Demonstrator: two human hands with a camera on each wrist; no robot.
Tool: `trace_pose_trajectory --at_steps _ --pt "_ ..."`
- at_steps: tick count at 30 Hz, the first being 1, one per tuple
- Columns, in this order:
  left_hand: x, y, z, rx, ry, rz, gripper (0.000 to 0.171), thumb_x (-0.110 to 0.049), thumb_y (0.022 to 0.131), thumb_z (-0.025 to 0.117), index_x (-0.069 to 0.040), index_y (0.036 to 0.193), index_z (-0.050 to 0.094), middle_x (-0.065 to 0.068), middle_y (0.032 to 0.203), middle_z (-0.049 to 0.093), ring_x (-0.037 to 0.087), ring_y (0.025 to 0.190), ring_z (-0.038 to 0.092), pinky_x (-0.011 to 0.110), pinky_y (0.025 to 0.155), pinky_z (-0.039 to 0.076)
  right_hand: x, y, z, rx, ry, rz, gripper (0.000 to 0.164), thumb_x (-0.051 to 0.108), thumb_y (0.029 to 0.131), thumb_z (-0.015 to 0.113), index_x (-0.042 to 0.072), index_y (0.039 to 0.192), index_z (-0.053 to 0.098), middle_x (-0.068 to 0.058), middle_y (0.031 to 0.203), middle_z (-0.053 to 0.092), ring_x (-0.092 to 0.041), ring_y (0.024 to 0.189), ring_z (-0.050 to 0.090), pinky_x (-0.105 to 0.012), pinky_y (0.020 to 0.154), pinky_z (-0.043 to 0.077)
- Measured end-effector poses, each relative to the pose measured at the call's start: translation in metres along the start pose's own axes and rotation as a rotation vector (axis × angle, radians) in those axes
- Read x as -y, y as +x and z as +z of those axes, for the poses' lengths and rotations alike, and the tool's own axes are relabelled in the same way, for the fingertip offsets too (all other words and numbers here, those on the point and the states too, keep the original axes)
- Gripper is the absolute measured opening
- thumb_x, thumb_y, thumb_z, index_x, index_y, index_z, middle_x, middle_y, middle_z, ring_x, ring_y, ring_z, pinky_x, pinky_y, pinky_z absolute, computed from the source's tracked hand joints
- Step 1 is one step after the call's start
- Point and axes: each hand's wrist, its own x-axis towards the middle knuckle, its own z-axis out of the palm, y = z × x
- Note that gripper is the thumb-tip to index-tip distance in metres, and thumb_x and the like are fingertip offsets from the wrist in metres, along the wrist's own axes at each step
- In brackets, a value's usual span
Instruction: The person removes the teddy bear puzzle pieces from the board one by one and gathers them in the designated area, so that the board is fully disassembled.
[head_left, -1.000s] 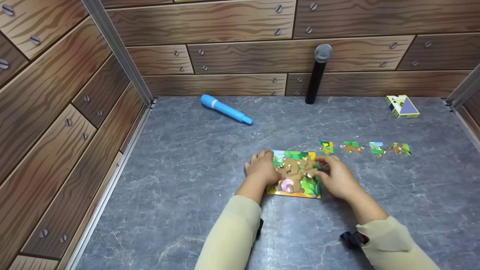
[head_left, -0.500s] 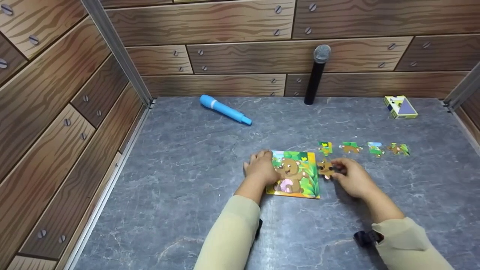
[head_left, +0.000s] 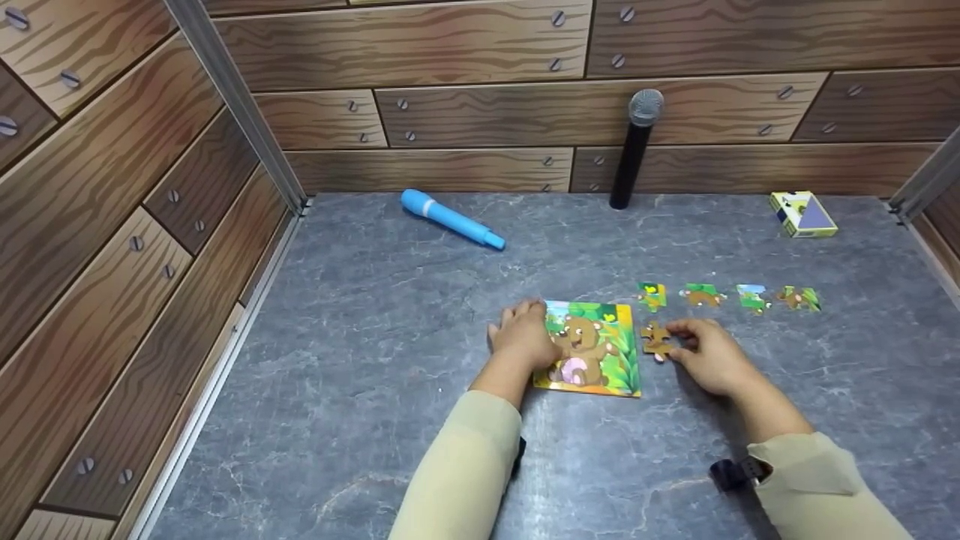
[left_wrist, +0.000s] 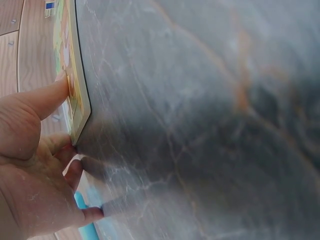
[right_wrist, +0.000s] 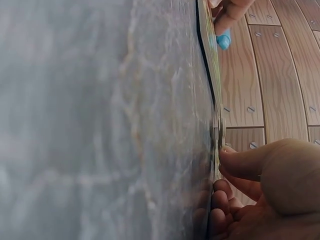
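A square jigsaw puzzle (head_left: 616, 375) with a brown bear on it lies on the grey marbled table. My left hand (head_left: 521, 337) grips its left edge; in the left wrist view the thumb (left_wrist: 47, 100) lies over the top face and fingertips meet the border. Just right of the puzzle is a loose brown puzzle piece (head_left: 656, 341), low over the tabletop. My right hand (head_left: 709, 356) pinches that piece by its right side between thumb and finger. In the right wrist view the piece shows edge-on at the right thumb (right_wrist: 242, 162).
Several loose puzzle pieces, among them a green and brown piece (head_left: 703, 295), form a row behind my right hand. Farther back lie a blue microphone-shaped marker (head_left: 454, 220) and a small yellow box (head_left: 804, 214). A black microphone (head_left: 634, 154) stands against the wood-patterned wall (head_left: 465, 112).
My right hand has drawn the brown piece rightward off the puzzle, uncovering green leaves printed there, and has then shifted slightly. The left hand has kept its place.
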Motion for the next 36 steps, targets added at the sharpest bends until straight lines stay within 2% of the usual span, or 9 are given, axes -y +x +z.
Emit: trace_pose_trajectory --at_steps 9,20,28,36 --pt "0.0 -0.001 0.0 -0.006 0.005 0.005 0.086 -0.042 0.092 0.082 -0.021 0.164 0.042 -0.005 0.169 0.037 0.026 0.154 0.03 0.056 0.121 0.025 -0.002 0.0 0.001 -0.022 -0.016 -0.032 0.038 -0.006 0.095 0.069 -0.019 0.13 0.06 -0.035 0.119 0.06 -0.049 0.109 0.059 -0.063 0.097 0.047" --pt "0.0 -0.002 -0.002 0.001 0.008 0.003 0.085 -0.043 0.092 0.082 -0.022 0.164 0.043 -0.006 0.168 0.037 0.024 0.153 0.031 0.054 0.119 0.028 0.002 0.0 0.0 0.006 -0.023 0.042 0.048 0.0 0.097 0.071 -0.02 0.138 0.053 -0.036 0.125 0.055 -0.05 0.114 0.056 -0.064 0.1 0.046" --pt "0.0 -0.002 0.0 -0.02 0.008 0.011 0.086 -0.044 0.091 0.083 -0.021 0.164 0.043 -0.005 0.167 0.039 0.025 0.153 0.032 0.054 0.118 0.028 0.018 -0.002 0.007 -0.043 0.026 0.086 0.053 0.008 0.101 0.068 -0.016 0.145 0.049 -0.037 0.133 0.053 -0.052 0.121 0.054 -0.064 0.103 0.045" --pt "0.0 -0.002 0.0 -0.023 0.011 0.018 0.085 -0.044 0.091 0.083 -0.021 0.163 0.044 -0.004 0.167 0.04 0.026 0.153 0.033 0.054 0.118 0.028 0.045 -0.002 0.03 -0.156 -0.026 -0.047 0.05 0.004 0.093 0.073 -0.013 0.138 0.057 -0.028 0.116 0.058 -0.044 0.108 0.058 -0.06 0.096 0.048"
